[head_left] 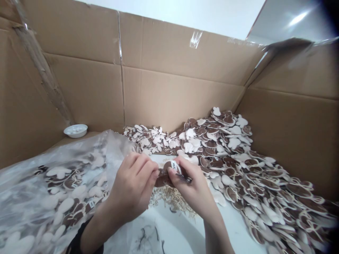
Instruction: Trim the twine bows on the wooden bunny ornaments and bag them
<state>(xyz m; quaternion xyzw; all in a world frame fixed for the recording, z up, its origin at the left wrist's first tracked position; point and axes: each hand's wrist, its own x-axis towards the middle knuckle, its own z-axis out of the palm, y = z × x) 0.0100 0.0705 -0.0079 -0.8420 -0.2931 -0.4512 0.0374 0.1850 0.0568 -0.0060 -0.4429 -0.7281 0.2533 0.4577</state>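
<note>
Between my hands is a brown plush-looking cutout (161,181) with a small white printed label (174,165). My right hand (192,180) is closed on it, thumb on top and index finger behind the label. A thin dark object (186,179) sticks out by the right thumb; its kind is unclear. My left hand (135,181) pinches at the cutout's left end, and its fingers hide what exactly lies between their tips. Beneath both hands is a small heap of thin beige cord pieces (172,199) on a pale surface (182,229).
Cardboard walls (180,91) enclose the work area. A large pile of brown and white cutouts (238,165) runs along the back and right. At left, a clear plastic bag (106,148) holds more cutouts. A white bowl (76,131) with small white pieces stands at back left.
</note>
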